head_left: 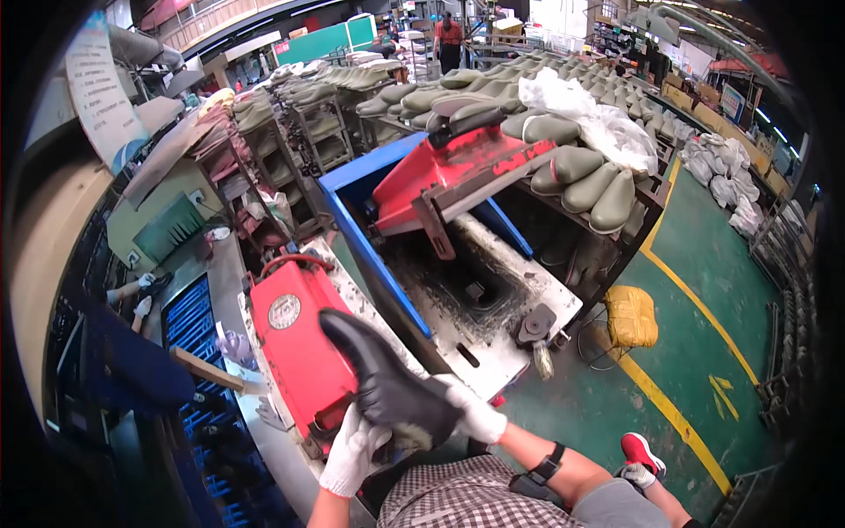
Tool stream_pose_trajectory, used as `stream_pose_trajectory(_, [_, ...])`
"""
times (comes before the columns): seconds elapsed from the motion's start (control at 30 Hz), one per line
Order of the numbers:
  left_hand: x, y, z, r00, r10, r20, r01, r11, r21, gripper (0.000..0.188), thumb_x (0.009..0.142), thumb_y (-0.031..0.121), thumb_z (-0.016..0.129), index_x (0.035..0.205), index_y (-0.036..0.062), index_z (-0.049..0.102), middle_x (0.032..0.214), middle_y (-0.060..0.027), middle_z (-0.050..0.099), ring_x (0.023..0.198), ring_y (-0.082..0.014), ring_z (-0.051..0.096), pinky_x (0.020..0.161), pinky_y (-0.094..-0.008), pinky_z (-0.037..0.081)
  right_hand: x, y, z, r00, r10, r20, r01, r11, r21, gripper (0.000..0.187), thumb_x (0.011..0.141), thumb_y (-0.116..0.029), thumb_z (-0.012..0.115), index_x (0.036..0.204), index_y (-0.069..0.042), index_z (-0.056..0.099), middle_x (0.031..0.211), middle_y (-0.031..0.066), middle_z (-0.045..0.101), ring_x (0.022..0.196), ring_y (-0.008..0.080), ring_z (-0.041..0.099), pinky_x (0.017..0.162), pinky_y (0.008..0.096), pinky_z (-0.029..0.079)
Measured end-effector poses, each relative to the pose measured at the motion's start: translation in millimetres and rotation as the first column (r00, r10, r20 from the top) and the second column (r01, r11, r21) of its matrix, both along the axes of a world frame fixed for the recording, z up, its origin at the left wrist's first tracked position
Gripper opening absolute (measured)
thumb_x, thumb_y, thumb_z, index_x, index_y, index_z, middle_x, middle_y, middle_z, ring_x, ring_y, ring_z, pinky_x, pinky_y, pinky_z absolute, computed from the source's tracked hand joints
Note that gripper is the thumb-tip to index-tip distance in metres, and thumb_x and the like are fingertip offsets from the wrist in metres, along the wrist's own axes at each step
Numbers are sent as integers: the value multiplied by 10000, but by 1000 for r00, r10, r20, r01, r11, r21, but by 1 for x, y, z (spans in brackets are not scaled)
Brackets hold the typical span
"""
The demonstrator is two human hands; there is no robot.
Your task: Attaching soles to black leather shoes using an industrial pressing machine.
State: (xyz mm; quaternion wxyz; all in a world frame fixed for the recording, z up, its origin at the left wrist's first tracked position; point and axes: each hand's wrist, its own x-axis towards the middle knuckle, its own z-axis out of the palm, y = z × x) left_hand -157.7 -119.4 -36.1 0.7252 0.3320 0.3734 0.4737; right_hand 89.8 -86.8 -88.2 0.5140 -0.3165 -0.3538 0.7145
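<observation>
A black ankle boot [385, 378] is tilted in front of my body, its toe pointing up and to the left. My left hand [352, 449], in a white knit glove, grips the boot low near its opening. My right hand [473, 409], gloved the same way, is closed on the boot's shaft from the right; most of its fingers are behind the boot. Pale fuzzy lining [412, 437] shows at the opening. Just beyond the toe lies a red machine cover [299, 330] with a round pale label.
A blue-sided machine [374, 264] with a tilted red head [440, 180] stands ahead. Racks of olive shoe forms [581, 180] fill the back. A yellow bundle [631, 317] sits on the green floor. At left, a co-worker's gloved hands [141, 297] are by a dark shoe.
</observation>
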Motion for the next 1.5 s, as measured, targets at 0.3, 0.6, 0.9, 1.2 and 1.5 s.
stream_pose_trajectory(0.3, [-81, -121, -11, 699, 696, 163, -641, 711, -289, 667, 855, 249, 619, 1466, 6, 503, 1418, -167, 614, 1290, -368, 593, 1125, -496, 468, -145, -53, -14, 754, 284, 592, -588, 695, 415, 683, 1041, -424, 507, 1595, -58, 351, 1401, 194, 589, 1156, 271, 647, 964, 388, 531])
stream_pose_trajectory(0.6, [-182, -196, -117, 313, 943, -116, -870, 236, -433, 248, 888, 161, 669, 1107, 44, 674, 1082, -87, 716, 1013, -263, 704, 957, -428, 572, -132, -57, -35, 479, -509, 715, -458, 550, 699, 308, 835, -150, 754, 1138, -122, 706, 1085, 81, 660, 1066, 318, 615, 930, 453, 477])
stream_pose_trajectory(0.9, [-369, -196, -246, 199, 900, -387, -928, 45, -371, 338, 808, 261, 763, 1100, 107, 693, 1065, -62, 676, 985, -220, 655, 869, -425, 544, -142, -55, -56, 375, -663, 648, -564, 392, 727, 396, 678, -107, 781, 1062, -195, 746, 1080, 16, 653, 1038, 282, 639, 882, 422, 493])
stream_pose_trajectory(1.2, [-424, -196, -262, 41, 350, -936, -995, -70, -70, 752, 965, 362, 688, 1574, 33, 395, 1581, -215, 465, 1411, -388, 496, 1159, -460, 398, -148, -54, -62, 340, -659, 671, -573, 421, 703, 435, 609, -80, 738, 1023, -212, 758, 1048, 1, 651, 1025, 268, 638, 867, 417, 504])
stream_pose_trajectory(1.5, [-402, -267, -270, -229, 543, -808, -857, -506, -97, 514, 907, 372, 746, 1332, 117, 610, 1301, -163, 672, 1145, -354, 645, 1049, -506, 499, -147, -56, -66, 284, -659, 696, -599, 445, 666, 452, 614, -57, 761, 1043, -199, 763, 1038, 14, 656, 1025, 289, 634, 902, 428, 486])
